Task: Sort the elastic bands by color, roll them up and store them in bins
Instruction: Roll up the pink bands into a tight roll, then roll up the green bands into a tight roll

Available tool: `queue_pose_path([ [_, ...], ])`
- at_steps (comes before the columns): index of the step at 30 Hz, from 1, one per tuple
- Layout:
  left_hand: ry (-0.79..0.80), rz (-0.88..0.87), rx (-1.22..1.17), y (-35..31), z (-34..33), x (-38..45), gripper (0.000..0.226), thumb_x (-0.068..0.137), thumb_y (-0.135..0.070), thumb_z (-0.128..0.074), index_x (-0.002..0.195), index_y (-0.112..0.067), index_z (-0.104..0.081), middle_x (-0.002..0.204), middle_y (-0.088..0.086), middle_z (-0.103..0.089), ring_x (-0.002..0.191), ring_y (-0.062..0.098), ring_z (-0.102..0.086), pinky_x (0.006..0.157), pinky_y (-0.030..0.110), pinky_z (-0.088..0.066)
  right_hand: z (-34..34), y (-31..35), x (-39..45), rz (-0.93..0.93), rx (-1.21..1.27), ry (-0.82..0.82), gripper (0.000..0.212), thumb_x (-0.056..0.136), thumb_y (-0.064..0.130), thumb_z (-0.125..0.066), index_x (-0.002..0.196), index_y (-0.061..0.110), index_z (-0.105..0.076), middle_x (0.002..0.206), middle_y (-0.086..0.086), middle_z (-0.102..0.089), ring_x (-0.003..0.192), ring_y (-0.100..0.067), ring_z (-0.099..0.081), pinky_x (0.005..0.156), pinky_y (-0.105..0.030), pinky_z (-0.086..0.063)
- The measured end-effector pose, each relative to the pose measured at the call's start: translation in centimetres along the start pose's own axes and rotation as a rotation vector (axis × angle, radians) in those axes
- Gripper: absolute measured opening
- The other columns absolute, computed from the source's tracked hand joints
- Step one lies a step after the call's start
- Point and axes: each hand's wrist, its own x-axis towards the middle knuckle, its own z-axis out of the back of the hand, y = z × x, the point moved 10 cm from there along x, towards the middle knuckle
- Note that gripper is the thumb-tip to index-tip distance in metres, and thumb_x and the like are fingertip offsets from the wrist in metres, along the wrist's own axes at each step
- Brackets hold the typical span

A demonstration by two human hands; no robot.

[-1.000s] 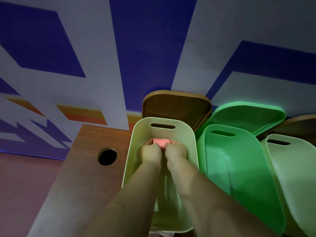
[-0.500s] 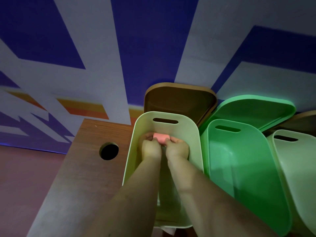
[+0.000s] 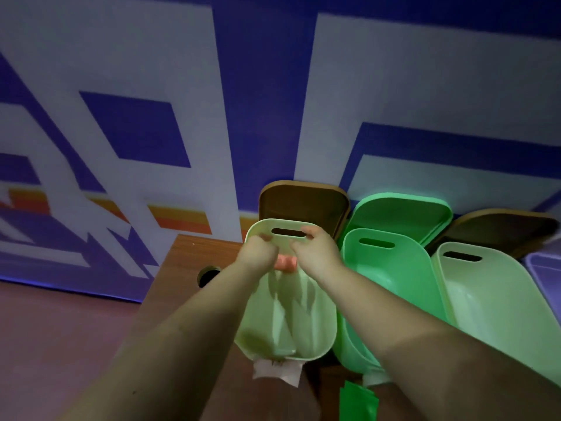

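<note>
1. My left hand (image 3: 257, 256) and right hand (image 3: 315, 253) hover over the far end of the pale green bin (image 3: 329, 335), just under its handle slot. Both sets of fingers are curled, but whether they pinch anything I cannot tell; the pink roll (image 3: 285, 264) shows in the gap between my hands and looks to be lying free in the bin.

2. The roll sits near the far wall of that bin, low between my two wrists. Whether either hand touches it is hidden by my knuckles.

3. Its long axis runs left to right, across the bin's width, with a slight tilt down toward the right. The round ends face my hands, one to each side.

4. Risk one, as I judge it: an elastic roll with nothing binding it may spring loose and unwind once no fingers press on it.

5. Risk two: lying on its side, it may roll along the smooth bin floor toward me.

6. Risk three: if a finger drags across the roll as my hands move, it could pull the loose tail and undo the winding.

7. Risk four: the brighter green bin (image 3: 394, 287) stands touching on the right, and a green band (image 3: 358, 401) waits by my near edge; mixing colours between neighbouring bins would spoil the sort.
</note>
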Motion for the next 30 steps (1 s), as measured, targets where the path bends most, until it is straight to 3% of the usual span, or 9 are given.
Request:
queue_pose_path([
  [2,-0.044,-0.111,0.162,-1.9,1.7,-1.8,0.041,0.095,-0.014,-0.048,0.135,-0.012,-0.044,0.126,0.008,-0.055,0.096,0.02,-0.057,0.073,0.024,-0.042,3.2,2.4,-1.9,0.18,-0.226,-0.049,0.049,0.09,0.026,-0.058,0.137,0.018,-0.044,0.136,-0.007,-0.051,0.111,-0.021,-0.057,0.091,-0.023,-0.044],
  [6,-0.1,-0.396,0.506,-6.7,3.1,-7.1,0.046,0.096,-0.029,-0.048,0.139,-0.02,-0.038,0.143,0.004,-0.042,0.128,0.021,-0.044,0.1,0.032,-0.036,8.2,4.6,-6.5,0.393,-0.552,-0.039,0.065,0.087,0.036,-0.06,0.144,0.02,-0.033,0.146,-0.005,-0.038,0.131,-0.023,-0.04,0.107,-0.032,-0.036],
  [12,-0.114,-0.75,0.87,-13.4,0.0,-16.5,0.054,0.095,-0.04,-0.046,0.144,-0.025,-0.03,0.152,0.0,-0.029,0.138,0.019,-0.03,0.109,0.034,-0.03,15.3,3.4,-12.3,0.466,-0.948,-0.013,0.081,0.085,0.051,-0.058,0.149,0.024,-0.016,0.155,-0.004,-0.019,0.142,-0.024,-0.023,0.114,-0.039,-0.026],
  [22,-0.104,-0.927,1.003,-17.3,-11.4,-25.7,0.059,0.095,-0.047,-0.043,0.146,-0.024,-0.024,0.15,-0.001,-0.033,0.136,0.018,-0.033,0.109,0.03,-0.029,24.8,-2.8,-19.0,0.481,-1.008,-0.075,0.082,0.083,0.054,-0.058,0.148,0.023,-0.019,0.15,-0.006,-0.029,0.134,-0.026,-0.033,0.108,-0.038,-0.034],
  [30,-0.115,-1.073,1.048,-15.7,-21.9,-29.7,0.056,0.095,-0.048,-0.04,0.144,-0.025,-0.029,0.146,-0.002,-0.038,0.133,0.017,-0.037,0.107,0.029,-0.028,26.8,-13.0,-21.5,0.456,-1.027,-0.068,0.078,0.085,0.055,-0.055,0.147,0.024,-0.021,0.148,-0.005,-0.03,0.134,-0.025,-0.033,0.107,-0.038,-0.033],
])
